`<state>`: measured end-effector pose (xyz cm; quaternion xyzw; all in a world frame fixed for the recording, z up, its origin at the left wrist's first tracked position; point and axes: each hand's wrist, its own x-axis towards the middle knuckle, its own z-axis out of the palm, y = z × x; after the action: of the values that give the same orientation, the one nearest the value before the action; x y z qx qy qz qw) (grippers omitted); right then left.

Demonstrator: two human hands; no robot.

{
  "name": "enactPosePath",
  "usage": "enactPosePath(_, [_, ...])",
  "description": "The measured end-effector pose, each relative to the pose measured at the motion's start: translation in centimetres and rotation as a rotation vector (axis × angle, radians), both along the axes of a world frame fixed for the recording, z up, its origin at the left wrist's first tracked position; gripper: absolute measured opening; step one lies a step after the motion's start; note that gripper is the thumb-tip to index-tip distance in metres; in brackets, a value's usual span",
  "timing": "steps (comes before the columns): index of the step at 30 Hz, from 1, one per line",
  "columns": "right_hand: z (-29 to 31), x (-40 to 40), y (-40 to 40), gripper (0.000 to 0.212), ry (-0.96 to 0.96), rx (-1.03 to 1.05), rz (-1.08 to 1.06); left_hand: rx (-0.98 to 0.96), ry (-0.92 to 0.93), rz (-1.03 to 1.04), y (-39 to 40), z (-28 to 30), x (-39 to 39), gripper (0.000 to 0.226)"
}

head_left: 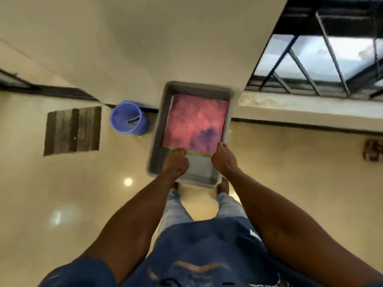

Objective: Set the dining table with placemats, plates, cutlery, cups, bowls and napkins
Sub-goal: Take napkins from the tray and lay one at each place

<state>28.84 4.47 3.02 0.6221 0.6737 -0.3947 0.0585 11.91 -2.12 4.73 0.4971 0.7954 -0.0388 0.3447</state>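
A glossy cream floor (62, 193) carries a grey tub (157, 141), blue bucket (129, 119) and striped mat (72, 131).

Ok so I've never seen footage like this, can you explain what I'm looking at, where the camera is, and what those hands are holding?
There is no machine here. One wide-angle camera sits on a person's head and looks down past their chest, jeans and feet, so the room looks bent. A grey plastic tub stands on the shiny floor near the wall. Inside it lies a stack of flat mats; the top pink placemat has a darker purple patch. The left hand and right hand each have a grip on the stack's near edge, where a green strip shows. Beside the tub stands a blue bucket, and further left a striped brown floor mat.
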Motion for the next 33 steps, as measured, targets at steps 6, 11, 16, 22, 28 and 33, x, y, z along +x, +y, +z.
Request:
enactPosePath(6, [-2.4, -4.2, -2.4, 0.038, -0.116, -0.034, -0.144, -0.041, -0.087, -0.23, 0.8, -4.9, -6.2, 0.029])
enactPosePath(11, [-5.3, -8.4, -4.3, 0.04, -0.175, -0.044, -0.065, -0.067, -0.06, -0.308, 1.4, -8.6, -10.6, 0.029])
enactPosePath(16, [-8.7, -10.9, -3.9, 0.048, -0.197, -0.018, 0.034, -0.069, 0.014, -0.47, 2.6, -12.3, -12.3, 0.034])
enactPosePath(22, [-12.7, -12.0, -3.2, 0.055, -0.221, 0.011, 0.099, 0.022, 0.131, -0.63, 3.9, -16.8, -13.9, 0.04])
enactPosePath(28, [-14.1, -12.0, -2.9, 0.062, -0.253, 0.042, 0.137, 0.029, 0.172, -0.743, 4.7, -18.1, -14.4, 0.039])
enactPosePath(33, [-14.2, -12.2, -2.7, 0.069, -0.252, -0.034, 0.117, 0.034, 0.17, -0.749, 5.2, -18.0, -14.3, 0.035])
